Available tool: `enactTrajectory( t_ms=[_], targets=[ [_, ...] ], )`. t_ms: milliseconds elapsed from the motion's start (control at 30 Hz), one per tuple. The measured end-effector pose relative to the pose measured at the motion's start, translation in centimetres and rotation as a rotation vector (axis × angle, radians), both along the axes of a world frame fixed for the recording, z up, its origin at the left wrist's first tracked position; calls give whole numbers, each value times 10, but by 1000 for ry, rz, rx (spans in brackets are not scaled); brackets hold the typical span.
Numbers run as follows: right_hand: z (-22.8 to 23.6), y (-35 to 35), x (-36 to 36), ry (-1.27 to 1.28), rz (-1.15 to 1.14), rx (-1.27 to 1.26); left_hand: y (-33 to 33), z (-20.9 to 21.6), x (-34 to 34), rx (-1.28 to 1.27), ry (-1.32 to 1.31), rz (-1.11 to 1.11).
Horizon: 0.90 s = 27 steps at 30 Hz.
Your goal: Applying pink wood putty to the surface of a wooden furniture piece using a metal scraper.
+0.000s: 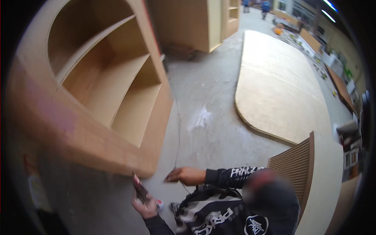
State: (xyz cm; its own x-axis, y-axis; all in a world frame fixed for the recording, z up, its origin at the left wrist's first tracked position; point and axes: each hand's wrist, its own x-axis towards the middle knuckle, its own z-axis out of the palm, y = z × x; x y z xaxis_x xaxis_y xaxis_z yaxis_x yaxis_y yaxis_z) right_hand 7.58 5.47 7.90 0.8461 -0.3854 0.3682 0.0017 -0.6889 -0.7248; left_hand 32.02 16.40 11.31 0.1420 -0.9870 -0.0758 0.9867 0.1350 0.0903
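Neither my left hand nor my right hand shows. Close by, at the lower middle, a co-worker (219, 215) in a dark printed top and a cap faces left. The co-worker's nearer hand (145, 206) holds a dark reddish, flat object (140, 188) with a pointed tip; its kind I cannot make out. The other hand (190, 176) reaches left with fingers bent, a thin dark edge at the fingertips. Both hands are by the lower corner of a large wooden shelf cabinet (150, 156), apart from it.
An arched opening with shelves fills the cabinet's front. A pale wooden panel with rounded corners (278, 78) lies to the right, and a ribbed wooden piece (291, 164) stands beside the co-worker. A thin cable (178, 133) crosses the grey floor. Another cabinet (180, 23) stands behind.
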Motion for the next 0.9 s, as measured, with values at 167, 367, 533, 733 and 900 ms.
enactTrajectory(
  t_ms=[167, 367, 533, 733, 900],
  targets=[
    [57, 18, -7, -336, -365, 1274, -7, -16, -3, 497, -1727, 843],
    [78, 21, 12, -471, -288, 1674, -18, 42, -38, 268, -1092, 639],
    [74, 20, 23, -459, -335, 1676, -13, 54, -35, 227, -1316, 480],
    [100, 27, 3, -297, -440, 895, 4, 16, -36, 76, -1384, 91],
    [112, 24, 9, -436, 169, 95, 3, 31, -41, 196, -1026, 24]
  ],
)
